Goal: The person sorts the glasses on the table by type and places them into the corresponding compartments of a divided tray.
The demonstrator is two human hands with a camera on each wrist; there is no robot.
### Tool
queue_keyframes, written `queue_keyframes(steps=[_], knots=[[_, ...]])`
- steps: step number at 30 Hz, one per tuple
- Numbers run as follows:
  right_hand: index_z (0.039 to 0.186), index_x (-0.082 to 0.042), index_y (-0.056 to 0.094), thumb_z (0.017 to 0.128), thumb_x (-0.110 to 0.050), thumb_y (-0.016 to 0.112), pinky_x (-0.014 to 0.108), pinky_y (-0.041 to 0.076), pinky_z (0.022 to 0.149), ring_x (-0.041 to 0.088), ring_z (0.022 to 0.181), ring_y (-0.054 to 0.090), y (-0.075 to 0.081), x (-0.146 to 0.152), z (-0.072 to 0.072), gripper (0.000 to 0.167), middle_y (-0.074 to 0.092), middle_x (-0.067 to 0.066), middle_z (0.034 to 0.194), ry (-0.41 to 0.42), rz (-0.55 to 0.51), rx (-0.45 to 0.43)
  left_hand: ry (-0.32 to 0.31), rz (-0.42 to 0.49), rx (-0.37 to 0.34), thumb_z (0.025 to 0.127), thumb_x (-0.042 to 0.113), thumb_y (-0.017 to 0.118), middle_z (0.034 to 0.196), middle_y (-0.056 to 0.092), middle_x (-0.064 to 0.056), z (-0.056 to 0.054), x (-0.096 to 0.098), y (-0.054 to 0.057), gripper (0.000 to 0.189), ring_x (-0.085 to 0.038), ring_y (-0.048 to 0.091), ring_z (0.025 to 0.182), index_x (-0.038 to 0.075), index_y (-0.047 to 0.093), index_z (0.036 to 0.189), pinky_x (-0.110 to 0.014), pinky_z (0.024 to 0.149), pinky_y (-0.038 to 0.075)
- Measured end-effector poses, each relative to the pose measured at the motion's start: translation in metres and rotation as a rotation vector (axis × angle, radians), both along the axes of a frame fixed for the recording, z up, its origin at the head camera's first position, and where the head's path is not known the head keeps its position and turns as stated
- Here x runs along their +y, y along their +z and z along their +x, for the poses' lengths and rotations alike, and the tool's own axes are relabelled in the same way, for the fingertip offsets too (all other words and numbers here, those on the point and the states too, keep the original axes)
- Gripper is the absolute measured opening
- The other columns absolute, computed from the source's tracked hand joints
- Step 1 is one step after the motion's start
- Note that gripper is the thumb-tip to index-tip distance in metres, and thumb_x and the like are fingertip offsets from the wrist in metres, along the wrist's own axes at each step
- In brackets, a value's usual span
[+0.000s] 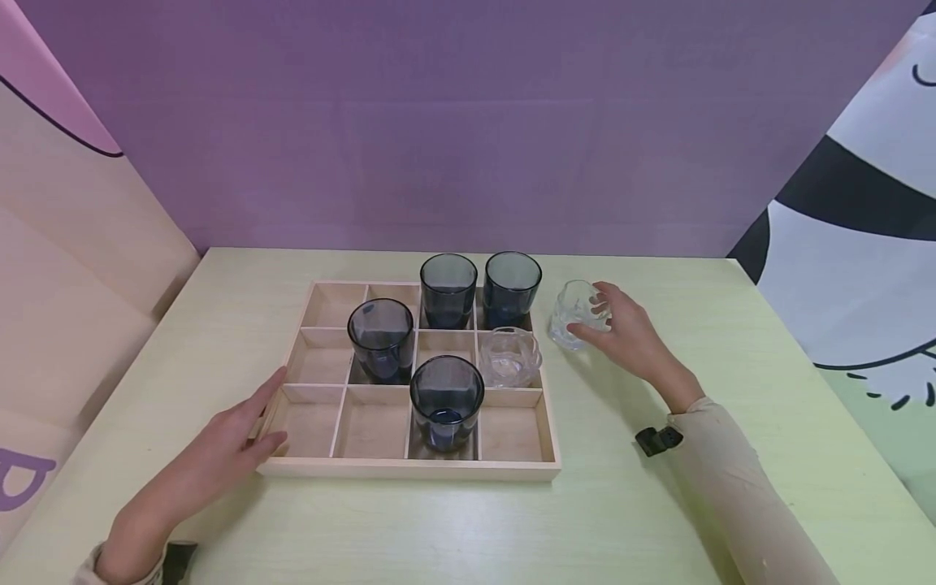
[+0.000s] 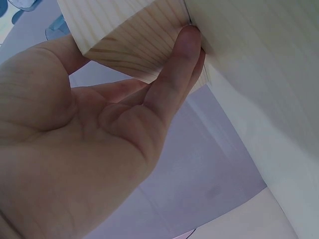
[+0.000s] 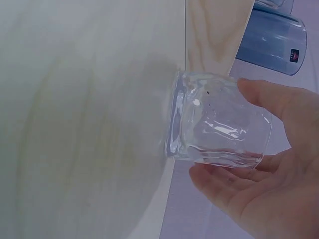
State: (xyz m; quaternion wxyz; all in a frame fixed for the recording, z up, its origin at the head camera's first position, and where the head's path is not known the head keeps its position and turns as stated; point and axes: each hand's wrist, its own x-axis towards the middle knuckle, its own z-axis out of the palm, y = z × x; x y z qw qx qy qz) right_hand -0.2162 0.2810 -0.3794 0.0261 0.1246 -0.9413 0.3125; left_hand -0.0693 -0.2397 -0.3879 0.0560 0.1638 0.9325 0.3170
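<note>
A light wooden divided tray lies on the table. My left hand grips its near left corner, thumb over the rim and fingers along the outer side wall. Beyond the tray's right side, my right hand holds a clear glass between thumb and fingers. The glass stands upright, its base at the tabletop. Another clear glass sits in the middle row's rightmost compartment. Smoky dark glasses stand in other compartments: two at the back right, one mid-tray, one in front.
The pale tabletop extends around the tray. A purple backdrop rises behind the table's far edge, with printed panels at the sides. A small black device is on the right sleeve.
</note>
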Motion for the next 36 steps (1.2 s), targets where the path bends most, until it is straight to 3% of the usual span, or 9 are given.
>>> queue_keyframes(steps=[6,13,16,22,31,36], knots=[[0.148,0.007,0.031,0.091,-0.031,0.074,0.055,0.047,0.094,0.04,0.117,0.054,-0.006,-0.002,-0.004,0.081,0.055,0.029,0.13,-0.014,-0.02,-0.003,0.006,0.001,0.0,0.1,0.015,0.061,0.147,0.044,-0.024,0.001,-0.001,0.0,0.078,-0.015,0.056,0.092,0.005,0.012,0.16,-0.045,0.088,0.045],[0.147,0.007,0.035,0.089,-0.041,0.074,0.053,0.05,0.089,0.038,0.11,0.058,-0.012,-0.008,-0.009,0.085,0.06,0.025,0.123,-0.039,-0.039,0.04,0.012,-0.009,-0.004,0.099,0.015,0.062,0.136,0.052,-0.019,0.002,-0.003,-0.001,0.079,-0.005,0.053,0.074,0.005,0.012,0.16,-0.038,0.083,0.045],[0.147,0.005,0.035,0.088,-0.046,0.074,0.053,0.05,0.086,0.037,0.109,0.059,-0.013,-0.011,-0.011,0.087,0.061,0.024,0.122,-0.051,-0.03,0.048,0.014,-0.01,0.0,0.099,0.014,0.062,0.137,0.051,-0.019,0.002,-0.004,-0.001,0.079,-0.003,0.052,0.075,0.005,0.012,0.16,-0.037,0.083,0.045],[0.145,0.002,0.041,0.088,-0.042,0.074,0.052,0.048,0.083,0.036,0.104,0.062,-0.01,-0.005,-0.011,0.08,0.065,0.023,0.119,-0.047,0.007,0.075,0.001,0.015,-0.004,0.1,0.013,0.061,0.129,0.057,-0.016,0.002,-0.003,-0.003,0.079,-0.001,0.052,0.069,0.007,0.011,0.16,-0.033,0.079,0.046],[0.149,0.002,0.034,0.089,-0.042,0.072,0.057,0.044,0.093,0.041,0.117,0.056,-0.001,0.003,-0.009,0.084,0.057,0.025,0.133,-0.061,0.005,-0.023,-0.001,-0.003,0.019,0.1,0.015,0.061,0.13,0.056,-0.015,-0.001,0.002,0.003,0.077,-0.002,0.051,0.071,0.005,0.013,0.16,-0.035,0.081,0.044],[0.148,0.001,0.035,0.084,-0.047,0.078,0.055,0.045,0.092,0.041,0.112,0.058,0.002,0.004,-0.007,0.091,0.059,0.023,0.13,-0.066,-0.005,-0.075,0.004,0.001,0.004,0.1,0.017,0.062,0.116,0.058,-0.011,0.0,0.002,0.0,0.078,-0.002,0.048,0.068,0.004,0.014,0.16,-0.035,0.08,0.044]])
